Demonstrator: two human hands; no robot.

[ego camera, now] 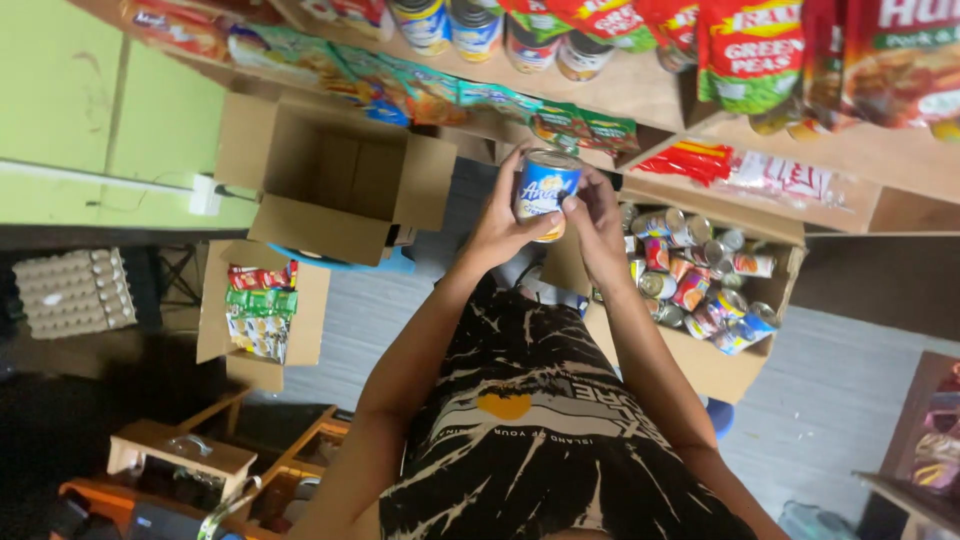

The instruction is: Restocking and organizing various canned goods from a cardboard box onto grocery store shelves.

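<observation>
The small round tin can with a blue and white paper label and a bare metal lid (545, 190) sits between both hands, raised in front of the chest and held just below the edge of the wooden shelf (640, 95). It looks rigid and fairly weighty for its size, with smooth curved sides and a glossy label that could slip in a loose hold; a grip across the side wall, thumb opposite fingers, seems the surest place to take it, since the rims at top and bottom are thin and hard. The left hand (497, 228) wraps the can's left side from below, fingers curled narrow around the wall and the thumb laid across the label. The right hand (600, 222) closes on the other side, its fingertips (570, 203) pressed on the label near the lower edge, so both hands are clasped on the same can.

Just beyond the right forearm stands an open brown cardboard box full of mixed tins lying on their sides (700, 285). To the left on the floor is a smaller cardboard box of red, green and yellow sachets (258, 310), and beside it a grey egg tray (75, 290). Farther off, a large empty cardboard box with its flaps open (335, 180) rests near the shelf, where green and red packets (750, 50) and more cans (450, 25) are ranged.
</observation>
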